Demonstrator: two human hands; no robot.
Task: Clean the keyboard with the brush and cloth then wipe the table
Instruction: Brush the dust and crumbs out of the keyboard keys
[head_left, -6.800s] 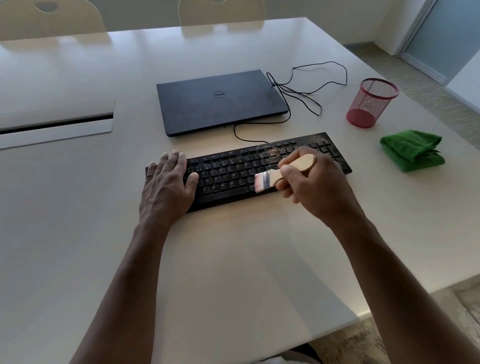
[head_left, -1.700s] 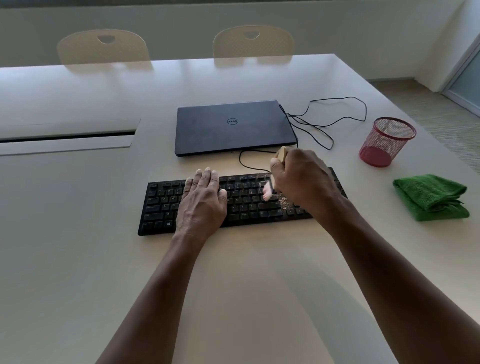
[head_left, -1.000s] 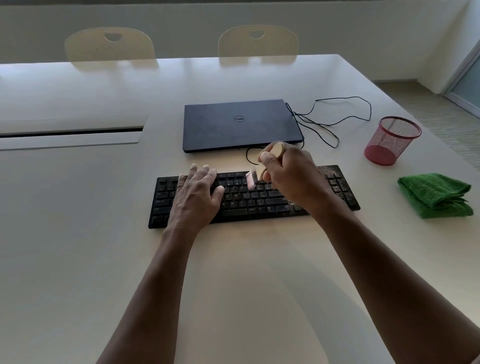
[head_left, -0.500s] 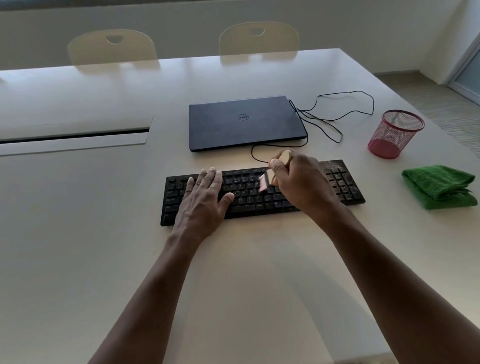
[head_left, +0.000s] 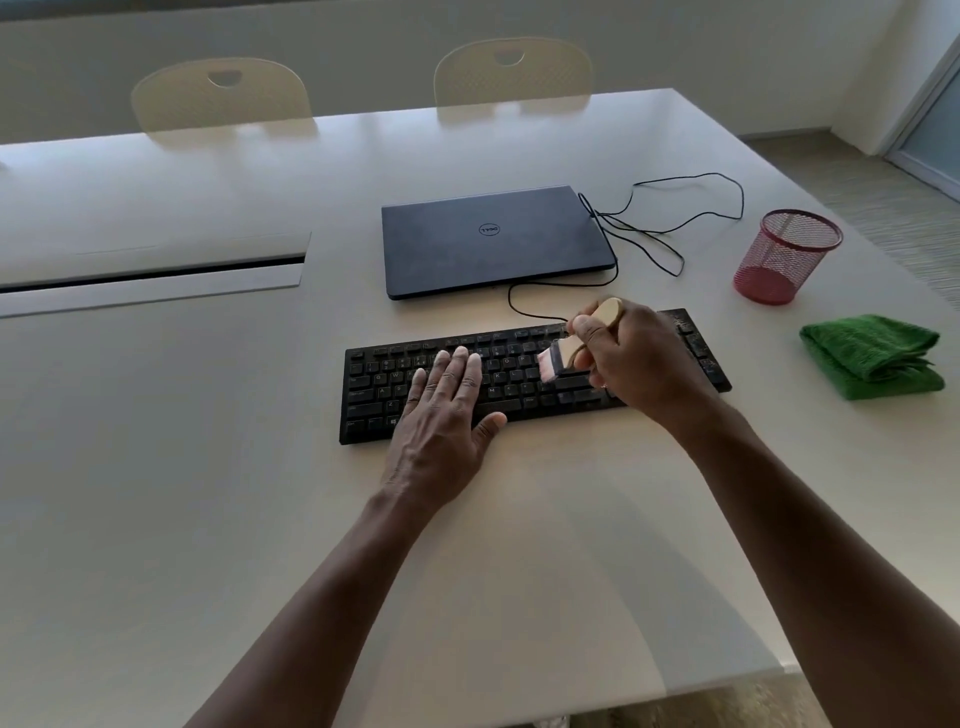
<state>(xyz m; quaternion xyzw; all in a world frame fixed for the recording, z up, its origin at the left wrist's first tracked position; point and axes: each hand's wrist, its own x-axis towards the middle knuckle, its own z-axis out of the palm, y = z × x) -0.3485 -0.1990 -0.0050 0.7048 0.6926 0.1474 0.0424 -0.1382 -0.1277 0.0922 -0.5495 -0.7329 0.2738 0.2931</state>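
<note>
A black keyboard (head_left: 524, 358) lies across the middle of the pale table (head_left: 208, 493). My left hand (head_left: 447, 410) lies flat on its left half, fingers straight. My right hand (head_left: 631, 361) grips a small brush with a wooden handle (head_left: 608, 312); its pinkish bristles (head_left: 549, 364) touch the keys right of centre. Specks of dust show on the right end of the keyboard. A folded green cloth (head_left: 872, 356) rests on the table to the right, away from both hands.
A shut dark laptop (head_left: 493, 241) sits behind the keyboard, with a black cable (head_left: 670, 218) looping to its right. A red mesh cup (head_left: 784, 257) stands at the right. Two pale chairs (head_left: 221, 93) are at the far side. A cable slot (head_left: 150, 273) runs at the left.
My right hand has kept sweeping the brush over the middle keys, moving slightly right. My left hand stays flat on the keyboard. The view has shifted a little.
</note>
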